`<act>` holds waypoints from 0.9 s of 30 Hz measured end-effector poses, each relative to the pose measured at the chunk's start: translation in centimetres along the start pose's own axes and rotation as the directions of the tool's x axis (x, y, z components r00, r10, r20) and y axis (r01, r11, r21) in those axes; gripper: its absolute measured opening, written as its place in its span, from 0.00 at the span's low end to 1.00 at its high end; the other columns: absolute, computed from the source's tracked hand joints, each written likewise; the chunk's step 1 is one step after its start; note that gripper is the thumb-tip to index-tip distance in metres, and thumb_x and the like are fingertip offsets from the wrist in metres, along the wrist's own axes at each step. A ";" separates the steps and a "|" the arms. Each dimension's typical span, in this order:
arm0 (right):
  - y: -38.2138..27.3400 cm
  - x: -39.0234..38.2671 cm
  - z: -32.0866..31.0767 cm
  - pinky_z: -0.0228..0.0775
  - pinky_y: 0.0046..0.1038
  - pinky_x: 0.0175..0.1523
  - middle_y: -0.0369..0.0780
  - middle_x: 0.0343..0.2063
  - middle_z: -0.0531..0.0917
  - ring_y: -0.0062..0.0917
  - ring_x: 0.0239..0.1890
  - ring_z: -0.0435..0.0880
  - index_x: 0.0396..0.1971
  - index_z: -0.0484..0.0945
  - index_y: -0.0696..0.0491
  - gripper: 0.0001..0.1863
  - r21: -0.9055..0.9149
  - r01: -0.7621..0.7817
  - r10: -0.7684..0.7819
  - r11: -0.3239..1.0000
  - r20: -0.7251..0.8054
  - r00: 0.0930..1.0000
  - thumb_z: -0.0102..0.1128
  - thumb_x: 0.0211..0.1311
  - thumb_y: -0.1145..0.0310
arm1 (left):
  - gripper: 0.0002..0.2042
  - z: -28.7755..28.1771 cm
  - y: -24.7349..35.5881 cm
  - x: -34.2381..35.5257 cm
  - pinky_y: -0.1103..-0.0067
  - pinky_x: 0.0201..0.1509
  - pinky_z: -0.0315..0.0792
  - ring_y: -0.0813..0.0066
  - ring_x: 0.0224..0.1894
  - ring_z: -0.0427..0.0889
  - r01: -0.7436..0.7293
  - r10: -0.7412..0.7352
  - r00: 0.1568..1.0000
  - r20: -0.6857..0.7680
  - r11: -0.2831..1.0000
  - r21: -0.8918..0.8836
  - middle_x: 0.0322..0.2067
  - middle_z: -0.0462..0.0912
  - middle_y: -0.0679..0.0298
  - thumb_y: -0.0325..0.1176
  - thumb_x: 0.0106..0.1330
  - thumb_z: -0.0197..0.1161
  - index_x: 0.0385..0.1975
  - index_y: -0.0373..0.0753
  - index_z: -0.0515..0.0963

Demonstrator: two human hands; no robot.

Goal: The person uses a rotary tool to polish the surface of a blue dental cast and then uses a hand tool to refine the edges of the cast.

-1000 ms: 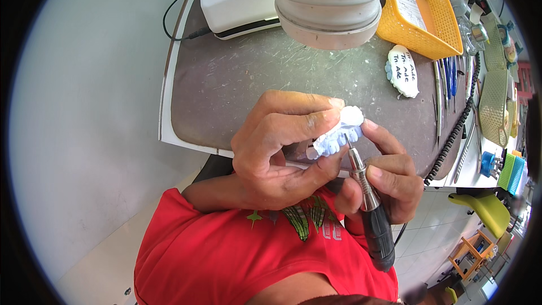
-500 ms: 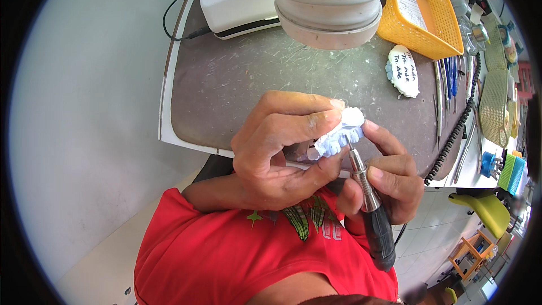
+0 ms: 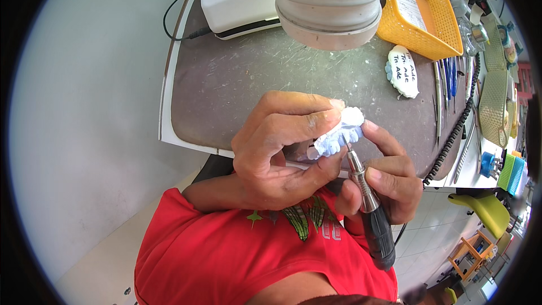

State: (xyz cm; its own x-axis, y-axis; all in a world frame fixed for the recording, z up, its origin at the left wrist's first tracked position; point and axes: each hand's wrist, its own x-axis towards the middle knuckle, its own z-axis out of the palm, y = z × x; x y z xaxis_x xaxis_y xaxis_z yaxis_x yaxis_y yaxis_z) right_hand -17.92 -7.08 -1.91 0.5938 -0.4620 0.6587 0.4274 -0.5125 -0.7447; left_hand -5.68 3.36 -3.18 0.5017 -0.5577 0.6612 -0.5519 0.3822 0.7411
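Between the thumb and fingers of my left hand [image 3: 288,144] is a dental model [image 3: 333,140], white on its base side and pale blue along the teeth. My right hand [image 3: 392,175] grips a dental handpiece [image 3: 370,200] with a silver nose and a black body. Its thin tip meets the blue teeth or lies just in front of them; I cannot tell which. My right index fingertip rests against the model's right end. Farther back on the right, a second model [image 3: 402,72] lies on the grey work surface [image 3: 237,85], its white base with handwriting facing up.
A ribbed suction hose nozzle [image 3: 330,8] hangs over the far middle, beside a white machine [image 3: 237,0]. At the back right stands a yellow basket [image 3: 435,42] holding paper. Slim hand tools [image 3: 438,101] and a coiled black cord [image 3: 456,135] lie along the right.
The handpiece and my right hand have shifted very slightly to the left. My left hand and the model stay almost in place.
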 end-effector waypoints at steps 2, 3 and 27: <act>0.0 0.1 -0.1 0.81 0.40 0.46 0.37 0.24 0.80 0.45 0.38 0.85 0.36 0.76 0.54 0.20 -0.004 0.001 -0.001 1.000 0.012 1.000 0.77 0.45 0.70 | 0.20 0.0 0.0 0.0 0.73 0.44 0.82 0.60 0.43 0.82 0.002 -0.002 1.000 -0.001 1.000 -0.001 0.43 0.72 0.47 0.21 0.56 0.68 0.46 0.30 0.67; 0.0 0.2 -0.1 0.81 0.40 0.45 0.37 0.24 0.80 0.45 0.39 0.85 0.36 0.76 0.54 0.20 -0.010 0.006 -0.006 1.000 0.024 1.000 0.77 0.45 0.70 | 0.20 0.0 0.0 0.0 0.73 0.44 0.82 0.60 0.43 0.83 0.003 -0.003 1.000 -0.001 1.000 0.000 0.43 0.72 0.47 0.21 0.57 0.67 0.46 0.30 0.67; -0.3 0.1 -0.4 0.82 0.37 0.41 0.36 0.24 0.80 0.47 0.42 0.85 0.38 0.75 0.52 0.21 -0.025 -0.015 0.016 1.000 0.055 0.998 0.78 0.45 0.68 | 0.19 1.3 -0.4 -0.2 0.80 0.34 0.77 0.70 0.35 0.82 -0.005 -0.008 0.979 -0.205 0.998 -0.062 0.39 0.79 0.52 0.21 0.50 0.72 0.43 0.35 0.76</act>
State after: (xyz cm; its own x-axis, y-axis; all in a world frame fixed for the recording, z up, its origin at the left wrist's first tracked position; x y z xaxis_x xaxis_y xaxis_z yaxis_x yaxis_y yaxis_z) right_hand -18.20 -7.29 -1.58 0.6372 -0.4295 0.6399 0.4016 -0.5237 -0.7513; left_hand -6.38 2.38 -3.75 0.6317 -0.3978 0.6654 -0.5122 0.4302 0.7434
